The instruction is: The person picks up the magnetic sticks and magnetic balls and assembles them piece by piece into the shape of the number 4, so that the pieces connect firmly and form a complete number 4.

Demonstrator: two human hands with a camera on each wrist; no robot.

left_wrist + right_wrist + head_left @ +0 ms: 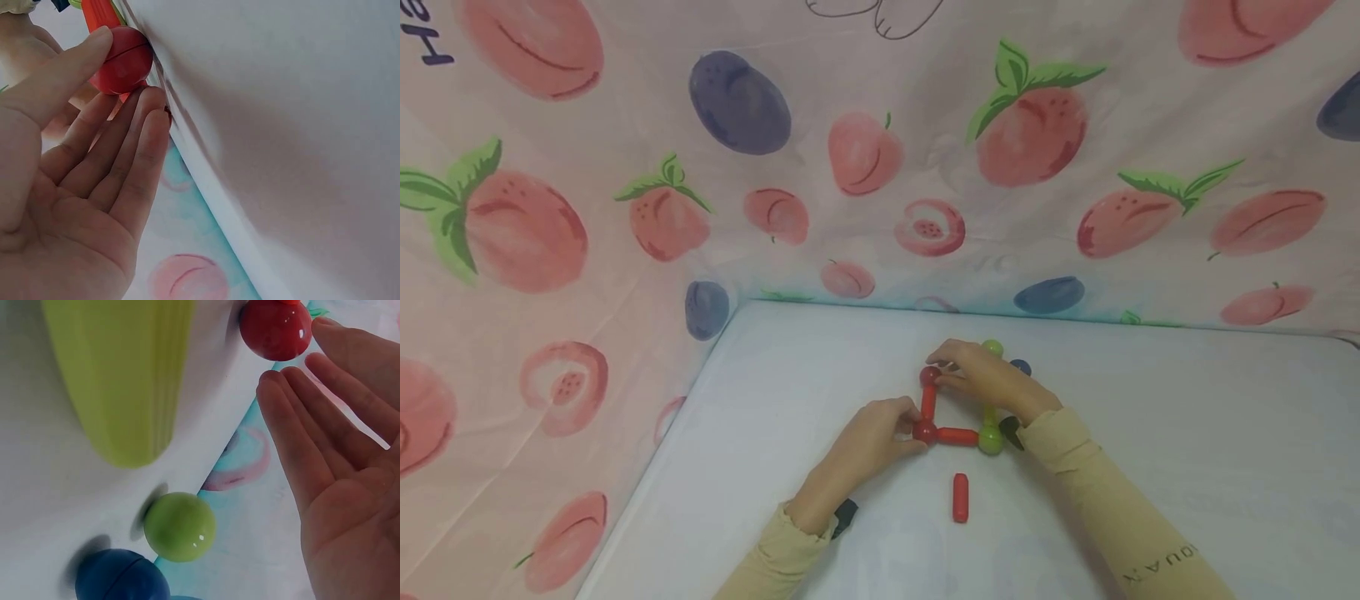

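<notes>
I'm steadying near red ball (pixel 927 433)
Left hand (pixel 868 437) is pinching it; right hand (pixel 983 375), straight-fingered, is perhaps touching far ball (pixel 275 331).

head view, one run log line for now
left hand: pinches nearer red ball; right hand: at farther red ball; loose red stick: untouched

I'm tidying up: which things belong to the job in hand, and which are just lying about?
Seemingly in the job:
- near red ball
- far red ball
- two joined red rods
- near green ball
- green rod

Apparently loose, perhaps spares:
- single red rod
- far green ball
- blue ball
</notes>
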